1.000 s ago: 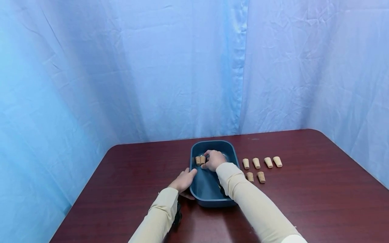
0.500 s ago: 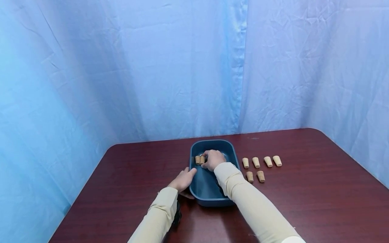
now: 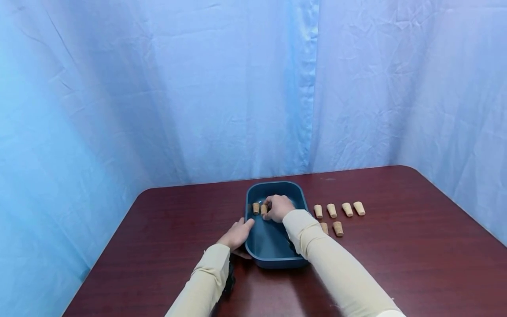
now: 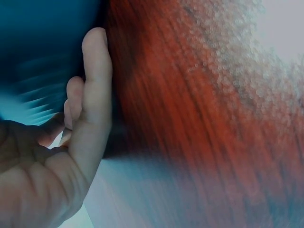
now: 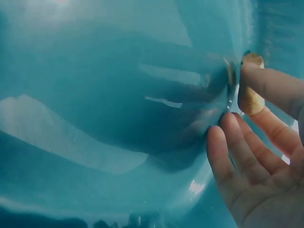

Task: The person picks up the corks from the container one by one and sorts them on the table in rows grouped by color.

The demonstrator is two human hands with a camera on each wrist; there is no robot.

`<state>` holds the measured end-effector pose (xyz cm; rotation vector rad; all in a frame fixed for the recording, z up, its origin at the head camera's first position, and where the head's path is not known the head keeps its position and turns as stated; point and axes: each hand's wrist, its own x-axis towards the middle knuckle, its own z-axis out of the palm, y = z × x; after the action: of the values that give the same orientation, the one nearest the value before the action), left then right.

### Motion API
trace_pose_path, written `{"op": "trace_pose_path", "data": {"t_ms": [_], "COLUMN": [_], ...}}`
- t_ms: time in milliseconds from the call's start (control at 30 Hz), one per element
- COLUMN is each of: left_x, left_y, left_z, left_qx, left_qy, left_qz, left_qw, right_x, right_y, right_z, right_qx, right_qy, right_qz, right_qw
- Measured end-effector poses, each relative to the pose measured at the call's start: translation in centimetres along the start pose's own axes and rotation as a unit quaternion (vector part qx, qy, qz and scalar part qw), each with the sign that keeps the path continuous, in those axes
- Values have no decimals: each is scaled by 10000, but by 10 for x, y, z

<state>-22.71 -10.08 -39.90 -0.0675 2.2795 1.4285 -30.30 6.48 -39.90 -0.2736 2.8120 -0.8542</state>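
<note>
A dark blue rectangular tub [image 3: 273, 263] stands on the table in the head view. My left hand [image 3: 236, 234] holds its left wall, thumb over the rim and fingers along the outside; the left wrist view shows that hand [image 4: 90, 104] against the wall. Inside the tub, my right hand [image 3: 279, 208] pinches a brown cork stopper [image 3: 264, 209]. In the right wrist view, the thumb and a finger of the right hand [image 5: 259, 161] meet that stopper [image 5: 251, 97]. Just left of it, with a narrow gap, another brown cork stopper [image 3: 256, 208] rests in the tub.
Right of the tub, several pale cork stoppers [image 3: 331, 210] stand in a row on the dark red table [image 3: 396, 246]. Nearer are two browner stoppers [image 3: 338, 229], one partly behind the right sleeve. Blue curtains [image 3: 237, 88] hang behind the table.
The pinched stopper has shifted slightly right, so a gap shows between the two in the tub that stood side by side before. The left hand keeps its place on the wall.
</note>
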Motion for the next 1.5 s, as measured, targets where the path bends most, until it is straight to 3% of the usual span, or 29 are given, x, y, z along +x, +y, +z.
{"op": "trace_pose_path", "data": {"t_ms": [367,567,1067,1500], "left_x": [2,4,4,1], "left_y": [-1,-2,-2,0], "left_z": [1,2,4,2], "left_qx": [-215,-224,-258,-150], "left_qy": [53,86,161,99], "left_qz": [44,38,-55,-26], "left_qw": [9997,9997,9995,9998], "right_x": [-6,-9,-32,-44], "right_y": [-7,-11,-15,12], "right_z": [-18,-27,-61,-82], "right_qx": [-146,-215,60,88], "right_qy": [-606,-730,-524,-125], "right_qz": [-25,-254,-818,-1097], "right_qw": [9980,9968,9953,9938]}}
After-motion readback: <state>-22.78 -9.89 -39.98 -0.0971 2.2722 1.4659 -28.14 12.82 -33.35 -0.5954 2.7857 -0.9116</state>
